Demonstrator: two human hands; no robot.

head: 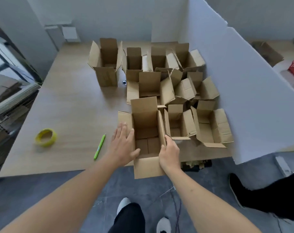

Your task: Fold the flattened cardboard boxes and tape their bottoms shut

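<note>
box in hand: an upright brown corrugated cardboard box (148,137) is standing at the near edge of the pale wooden table (72,105), top flaps open, its near flap hanging over the edge.
left hand: the left hand (122,143) is lying flat against the box's left wall, fingers straight and slightly spread, thumb hooking over the near rim.
right hand: the right hand (169,152) is gripping the box's right wall, fingers curling over the rim near the front corner.
bottom: the inner floor flaps are lying closed; whether tape is running underneath is hidden.
finished so far: a cluster of erected brown cardboard boxes (168,78) is standing behind and to the right, all open upward, so much of the batch is looking done.
tools: a yellow roll of tape (46,137) and a slim green pen-shaped cutter (99,147) are lying to the left, apart from the hands.
left to do: probably just placing this box with the rest; no flattened boxes are showing on the table.
</note>
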